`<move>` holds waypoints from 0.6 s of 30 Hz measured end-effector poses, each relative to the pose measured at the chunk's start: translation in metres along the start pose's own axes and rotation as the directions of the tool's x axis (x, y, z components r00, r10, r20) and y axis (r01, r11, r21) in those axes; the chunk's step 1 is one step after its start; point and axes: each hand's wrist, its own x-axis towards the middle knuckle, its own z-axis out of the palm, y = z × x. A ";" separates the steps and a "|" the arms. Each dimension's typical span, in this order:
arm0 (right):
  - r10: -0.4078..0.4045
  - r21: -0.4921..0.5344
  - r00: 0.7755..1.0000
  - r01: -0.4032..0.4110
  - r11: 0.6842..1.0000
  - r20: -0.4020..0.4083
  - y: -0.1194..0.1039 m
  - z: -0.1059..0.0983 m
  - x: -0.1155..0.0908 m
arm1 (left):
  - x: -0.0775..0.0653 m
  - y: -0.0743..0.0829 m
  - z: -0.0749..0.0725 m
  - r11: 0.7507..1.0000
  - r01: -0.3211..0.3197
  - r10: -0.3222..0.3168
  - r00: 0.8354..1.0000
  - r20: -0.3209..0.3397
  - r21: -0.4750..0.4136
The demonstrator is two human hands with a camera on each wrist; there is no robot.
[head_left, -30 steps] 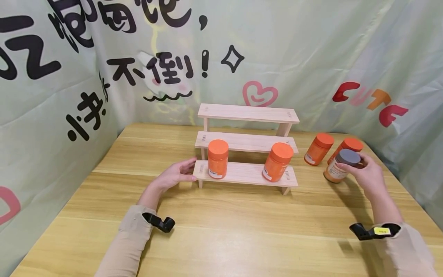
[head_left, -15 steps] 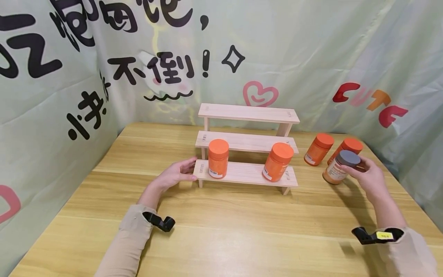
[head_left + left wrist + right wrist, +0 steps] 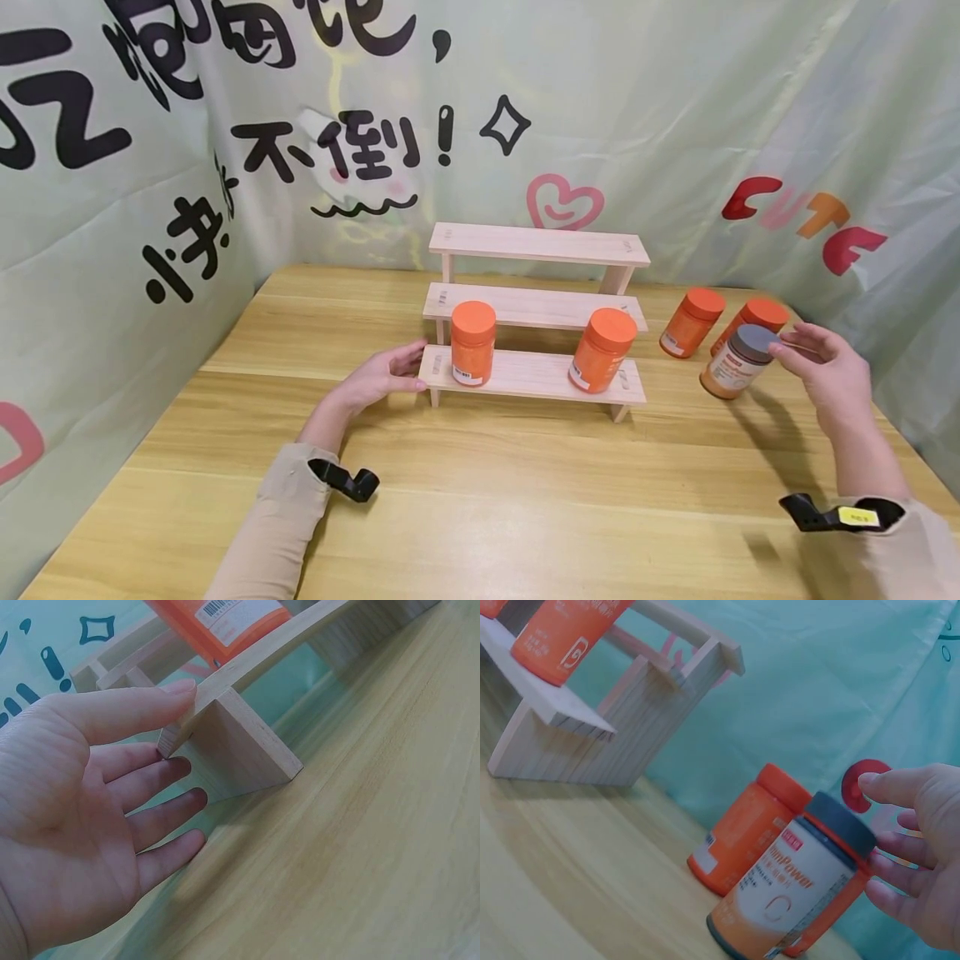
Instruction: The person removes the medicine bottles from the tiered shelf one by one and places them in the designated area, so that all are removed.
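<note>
A three-tier wooden shelf (image 3: 540,379) stands on the table. My left hand (image 3: 382,375) pinches the left end of its lowest board, thumb (image 3: 142,709) on the upper side and the index finger below, other fingers loosely spread. At the right stands a jar with a grey lid (image 3: 738,363), a white label and an orange lower part. Beside its lid is my right hand (image 3: 828,371), fingers parted and not wrapped around it; in the right wrist view the thumb (image 3: 889,787) stands away from the lid (image 3: 840,821).
Two orange jars, one left (image 3: 472,343) and one right (image 3: 602,350), stand on the lowest board. Behind the grey-lidded jar are two more orange jars, one (image 3: 692,323) further left, the other (image 3: 757,315) partly hidden. A printed curtain (image 3: 660,125) hangs behind the table (image 3: 525,500).
My right hand has let go of the grey-lidded jar and drawn back to the right, its fingers opening. The jar has shifted only slightly. The left hand stays at the shelf's end.
</note>
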 end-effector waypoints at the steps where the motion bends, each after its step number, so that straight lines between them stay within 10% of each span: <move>1: -0.003 -0.004 1.000 0.003 1.000 -0.002 -0.001 -0.001 0.001 | 0.000 0.001 0.000 1.000 0.001 -0.001 1.000 0.000 -0.003; 18: -0.093 -0.099 0.989 0.105 0.989 0.116 -0.079 0.031 -0.032 | 0.000 0.001 0.000 1.000 0.009 -0.009 1.000 -0.002 0.008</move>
